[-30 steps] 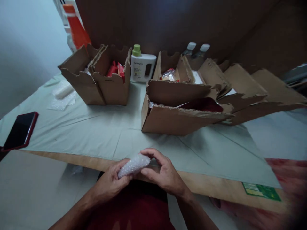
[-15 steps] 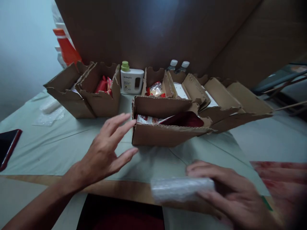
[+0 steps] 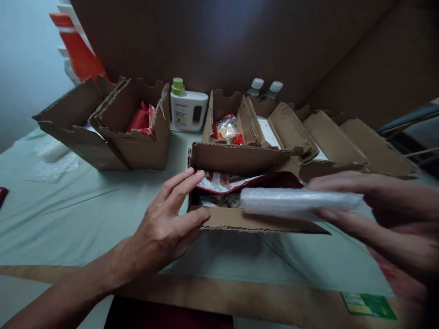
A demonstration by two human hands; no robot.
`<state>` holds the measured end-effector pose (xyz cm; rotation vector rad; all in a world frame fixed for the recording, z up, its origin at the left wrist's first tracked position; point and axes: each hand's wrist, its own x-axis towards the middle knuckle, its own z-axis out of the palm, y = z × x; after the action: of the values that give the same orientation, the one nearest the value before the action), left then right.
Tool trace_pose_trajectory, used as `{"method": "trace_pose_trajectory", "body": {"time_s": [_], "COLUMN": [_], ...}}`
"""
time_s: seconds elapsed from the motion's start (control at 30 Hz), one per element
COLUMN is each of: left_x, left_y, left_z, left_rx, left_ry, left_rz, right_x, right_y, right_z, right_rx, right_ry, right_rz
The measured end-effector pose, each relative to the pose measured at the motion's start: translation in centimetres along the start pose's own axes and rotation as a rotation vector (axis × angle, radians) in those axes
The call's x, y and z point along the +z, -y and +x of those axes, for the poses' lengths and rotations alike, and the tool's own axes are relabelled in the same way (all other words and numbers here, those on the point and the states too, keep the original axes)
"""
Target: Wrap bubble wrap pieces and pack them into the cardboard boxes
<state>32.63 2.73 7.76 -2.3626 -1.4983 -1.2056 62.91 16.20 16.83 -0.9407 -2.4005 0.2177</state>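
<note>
My left hand [image 3: 166, 217] grips the left end of a narrow cardboard box [image 3: 264, 221], thumb on its front wall and fingers near a dark red and white packet [image 3: 222, 181]. That front wall leans outward, leaving a gap before the packet where other wrapped contents show dimly. In my right hand [image 3: 387, 219], pinched between thumb and fingers, is a flat bubble-wrapped package [image 3: 281, 202]. It is held level above the right part of the box opening, slightly blurred by motion. What lies inside the wrap cannot be made out.
Two cardboard boxes [image 3: 140, 151] stand at left, one with red packets. Behind are a white bottle with a green cap [image 3: 188, 109], a box with a snack packet [image 3: 226, 128] and more boxes rightward. Bubble wrap [image 3: 53, 160] lies far left; a green card [image 3: 370, 306] lies front right.
My left hand has taken hold of the box's left end, and the front wall has tilted outward. My right hand has raised the bubble-wrapped package from the table's front edge to over the box.
</note>
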Motion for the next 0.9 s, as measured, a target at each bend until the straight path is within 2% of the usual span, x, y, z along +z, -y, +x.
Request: {"method": "trace_pose_trajectory", "body": {"time_s": [0.1, 0.23, 0.4, 0.6, 0.73, 0.9], "left_x": [0.2, 0.3, 0.4, 0.5, 0.5, 0.4], "left_y": [0.2, 0.1, 0.1, 0.1, 0.0, 0.0], "left_z": [-0.1, -0.3, -0.4, -0.5, -0.6, -0.5], "left_rx": [0.002, -0.023, -0.027, -0.028, -0.024, -0.014], "left_ry": [-0.01, -0.011, -0.022, -0.042, -0.06, -0.043], "left_rz": [0.001, -0.012, -0.035, -0.051, -0.042, -0.03], "right_x": [1.6, 2.6, 3.0, 4.9, 6.1, 6.2], "right_y": [0.3, -0.6, -1.1, 0.1, -0.3, 0.7], "right_z": [2.4, 2.9, 2.1, 3.3, 3.8, 4.4], "right_rx": [-0.214, -0.221, -0.277, -0.182, -0.13, -0.198], "right_ry": [0.182, 0.359, 0.403, 0.503, 0.593, 0.628], "right_rz": [-0.01, -0.136, -0.294, -0.246, -0.358, -0.5]}}
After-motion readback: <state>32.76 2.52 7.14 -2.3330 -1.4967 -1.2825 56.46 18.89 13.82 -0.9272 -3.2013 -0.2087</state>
